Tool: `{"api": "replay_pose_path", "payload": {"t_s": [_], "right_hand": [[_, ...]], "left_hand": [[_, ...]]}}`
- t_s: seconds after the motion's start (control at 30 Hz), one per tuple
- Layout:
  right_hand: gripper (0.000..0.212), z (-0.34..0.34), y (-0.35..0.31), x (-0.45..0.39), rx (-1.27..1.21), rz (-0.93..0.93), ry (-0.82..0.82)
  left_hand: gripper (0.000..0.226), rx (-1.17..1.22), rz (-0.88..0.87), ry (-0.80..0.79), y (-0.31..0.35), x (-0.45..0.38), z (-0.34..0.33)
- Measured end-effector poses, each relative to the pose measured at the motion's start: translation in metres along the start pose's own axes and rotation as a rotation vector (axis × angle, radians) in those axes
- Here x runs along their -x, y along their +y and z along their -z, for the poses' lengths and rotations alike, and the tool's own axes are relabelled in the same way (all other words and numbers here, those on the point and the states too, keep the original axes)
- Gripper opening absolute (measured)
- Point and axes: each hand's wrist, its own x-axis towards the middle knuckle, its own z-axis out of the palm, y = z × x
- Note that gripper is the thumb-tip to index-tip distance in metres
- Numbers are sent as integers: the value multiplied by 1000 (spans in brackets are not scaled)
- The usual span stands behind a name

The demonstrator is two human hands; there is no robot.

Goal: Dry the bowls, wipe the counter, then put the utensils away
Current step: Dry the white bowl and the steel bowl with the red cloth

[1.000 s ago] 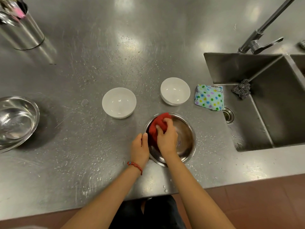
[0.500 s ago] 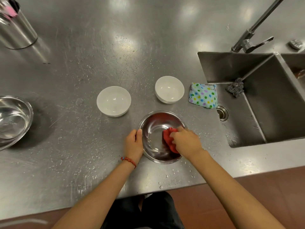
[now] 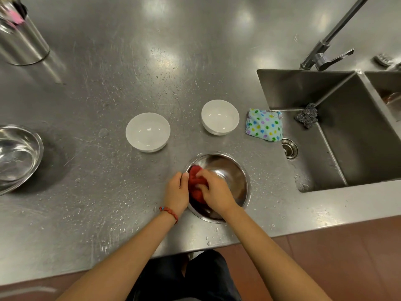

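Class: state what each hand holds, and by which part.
Right hand: bunched red cloth, pressed inside the steel bowl. Left hand: that bowl's left rim.

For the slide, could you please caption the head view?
Right hand wipes a steel bowl with a red cloth while the left hand steadies its rim.
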Motion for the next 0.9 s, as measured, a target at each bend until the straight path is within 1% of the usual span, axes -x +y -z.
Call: {"api": "replay_pose_path", "payload": {"t_s": [0.03, 0.1, 0.17, 0.2, 0.3, 0.4, 0.47, 0.5, 0.57, 0.6, 0.67, 0.77, 0.9], "right_hand": [[23, -1, -2, -5, 50, 4, 54], [23, 0, -2, -13, 247, -17, 132], [27, 6, 3, -15, 483, -70, 166], [28, 9, 6, -13, 560, -106, 170], [27, 14, 14, -3, 632, -189, 162], [26, 20, 17, 6, 565, -217, 111], [29, 27, 19, 10, 369, -252, 119], [31, 30, 19, 12, 257, -257, 168], [34, 34, 17, 11, 85, -231, 330], [35, 35, 16, 6, 28, -217, 398], [36, 36, 11, -8, -32, -212, 458], [35, 31, 0, -31, -29, -195, 427], [33, 7, -13, -33, 10, -60, 319]], "left_hand": [[44, 0, 1, 0, 0, 0, 0], [44, 3, 9, 13, -1, 0, 1], [45, 19, 10, 36, -2, 1, 0], [45, 24, 15, 49, -3, 1, 0], [41, 11, 36, 58, -8, 4, -2], [39, -18, 35, 49, -10, 7, -2], [40, -3, 34, 47, -7, 8, -1], [41, 3, 37, 44, -6, 9, 0], [43, 21, 48, 28, -3, 12, 0], [44, 43, 50, 22, -2, 14, 1], [44, 62, 39, 17, 0, 18, 1], [43, 22, 15, 3, 0, 22, 0], [42, -9, 29, 26, 2, 23, -2]]}}
